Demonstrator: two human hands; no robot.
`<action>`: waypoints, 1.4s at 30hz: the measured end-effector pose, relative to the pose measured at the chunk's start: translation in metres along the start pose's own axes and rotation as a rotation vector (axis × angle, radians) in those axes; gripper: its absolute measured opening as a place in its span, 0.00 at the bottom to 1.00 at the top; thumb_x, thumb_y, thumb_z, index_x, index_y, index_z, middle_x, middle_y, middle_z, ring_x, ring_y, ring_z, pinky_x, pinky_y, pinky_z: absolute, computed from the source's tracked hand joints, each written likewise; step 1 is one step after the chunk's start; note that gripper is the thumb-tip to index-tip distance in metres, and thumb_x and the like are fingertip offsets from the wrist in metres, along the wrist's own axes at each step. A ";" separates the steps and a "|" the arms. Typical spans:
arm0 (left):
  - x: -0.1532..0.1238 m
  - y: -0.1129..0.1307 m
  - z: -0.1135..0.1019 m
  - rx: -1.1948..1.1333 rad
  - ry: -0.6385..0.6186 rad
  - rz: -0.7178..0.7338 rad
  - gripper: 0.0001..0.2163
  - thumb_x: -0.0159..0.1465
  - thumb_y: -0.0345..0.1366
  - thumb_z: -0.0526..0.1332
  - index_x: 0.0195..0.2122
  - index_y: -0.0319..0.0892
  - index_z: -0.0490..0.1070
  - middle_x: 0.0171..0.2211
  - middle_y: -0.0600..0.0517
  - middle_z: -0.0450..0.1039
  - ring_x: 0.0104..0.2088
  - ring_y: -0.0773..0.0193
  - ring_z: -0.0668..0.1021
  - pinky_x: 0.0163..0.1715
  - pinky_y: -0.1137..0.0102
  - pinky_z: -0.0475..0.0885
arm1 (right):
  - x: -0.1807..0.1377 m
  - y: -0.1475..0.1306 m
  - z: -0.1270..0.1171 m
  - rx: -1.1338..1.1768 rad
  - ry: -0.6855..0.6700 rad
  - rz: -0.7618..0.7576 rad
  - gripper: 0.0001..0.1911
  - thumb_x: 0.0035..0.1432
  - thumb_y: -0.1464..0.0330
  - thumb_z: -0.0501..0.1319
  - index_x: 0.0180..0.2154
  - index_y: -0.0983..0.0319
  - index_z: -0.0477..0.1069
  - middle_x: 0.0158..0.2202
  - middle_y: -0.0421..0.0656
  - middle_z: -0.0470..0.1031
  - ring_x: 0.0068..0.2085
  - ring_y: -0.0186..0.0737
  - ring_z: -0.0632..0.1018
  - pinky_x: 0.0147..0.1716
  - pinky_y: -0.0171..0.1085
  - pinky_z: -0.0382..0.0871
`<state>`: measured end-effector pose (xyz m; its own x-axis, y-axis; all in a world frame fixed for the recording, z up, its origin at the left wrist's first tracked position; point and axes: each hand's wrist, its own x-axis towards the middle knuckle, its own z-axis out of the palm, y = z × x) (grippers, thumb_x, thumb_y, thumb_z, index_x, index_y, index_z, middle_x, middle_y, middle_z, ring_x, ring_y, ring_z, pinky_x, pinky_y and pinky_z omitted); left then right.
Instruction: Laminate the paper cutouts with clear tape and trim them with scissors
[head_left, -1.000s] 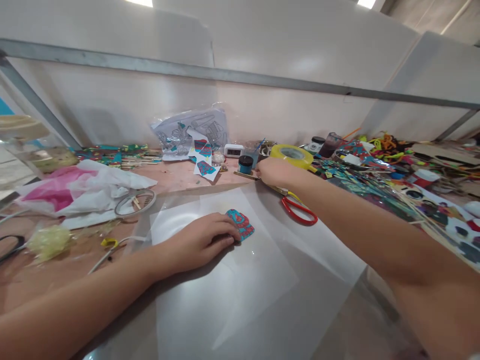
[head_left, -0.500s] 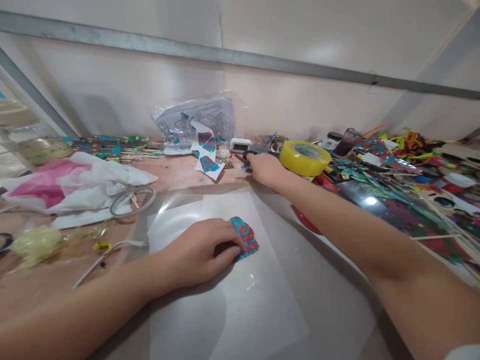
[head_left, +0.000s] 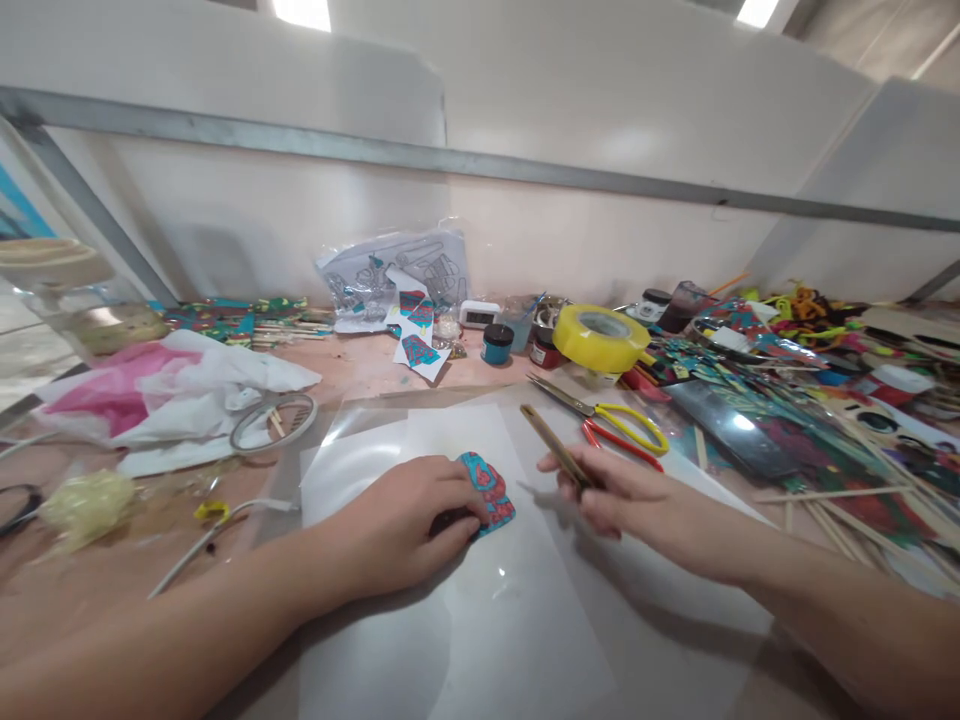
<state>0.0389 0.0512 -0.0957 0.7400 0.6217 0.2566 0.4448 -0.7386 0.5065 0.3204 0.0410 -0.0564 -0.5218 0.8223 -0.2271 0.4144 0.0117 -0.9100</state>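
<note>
My left hand rests with curled fingers on a small blue and red patterned piece, pressing it onto a white sheet under clear film. My right hand hovers just right of the piece and pinches a thin brown stick, whose free end points up and to the left.
Behind lie red and yellow scissors, a yellow tape roll, small paint jars and printed cutouts. A pink and white plastic bag and a wire ring are at the left. Colourful craft scraps and sticks crowd the right.
My right hand has come back from the jars at the back wall, now holding the thin stick near the patterned piece. My left hand has stayed on the piece.
</note>
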 end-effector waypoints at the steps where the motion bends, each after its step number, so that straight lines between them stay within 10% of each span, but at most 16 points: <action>1: 0.000 0.000 0.000 0.009 -0.007 -0.004 0.08 0.68 0.29 0.59 0.42 0.44 0.77 0.40 0.51 0.80 0.39 0.62 0.78 0.40 0.69 0.69 | -0.006 0.004 0.002 0.052 -0.042 0.031 0.17 0.65 0.56 0.60 0.49 0.60 0.68 0.37 0.40 0.69 0.31 0.35 0.68 0.30 0.36 0.64; 21: 0.001 0.003 0.000 0.070 -0.019 -0.015 0.09 0.70 0.31 0.57 0.42 0.45 0.77 0.39 0.50 0.77 0.39 0.62 0.77 0.39 0.69 0.68 | -0.010 0.031 0.013 0.357 -0.061 0.129 0.26 0.62 0.45 0.62 0.44 0.60 0.65 0.26 0.33 0.64 0.20 0.27 0.54 0.20 0.32 0.45; 29: 0.000 0.007 -0.004 0.108 -0.076 -0.047 0.09 0.70 0.35 0.57 0.45 0.45 0.77 0.40 0.50 0.76 0.40 0.60 0.77 0.40 0.68 0.69 | -0.017 0.033 0.011 0.103 0.009 0.031 0.28 0.65 0.40 0.53 0.30 0.58 0.59 0.20 0.32 0.61 0.21 0.31 0.60 0.20 0.32 0.52; 36: -0.006 0.038 -0.001 0.352 -0.163 -0.126 0.33 0.58 0.66 0.63 0.47 0.39 0.74 0.45 0.43 0.76 0.44 0.45 0.77 0.46 0.54 0.72 | -0.029 0.012 -0.009 -0.313 0.171 -0.174 0.13 0.69 0.60 0.55 0.37 0.58 0.74 0.30 0.43 0.75 0.31 0.42 0.75 0.33 0.40 0.69; 42: -0.008 0.043 0.010 0.460 -0.135 -0.120 0.21 0.67 0.53 0.62 0.46 0.38 0.74 0.43 0.44 0.77 0.43 0.46 0.78 0.45 0.52 0.73 | -0.026 0.022 0.010 -0.481 0.206 -0.219 0.05 0.62 0.65 0.63 0.39 0.57 0.70 0.34 0.41 0.73 0.34 0.42 0.74 0.33 0.38 0.69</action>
<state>0.0577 0.0118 -0.0840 0.7153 0.6924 0.0941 0.6849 -0.7214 0.1023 0.3359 0.0143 -0.0738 -0.4978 0.8648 0.0655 0.6308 0.4129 -0.6570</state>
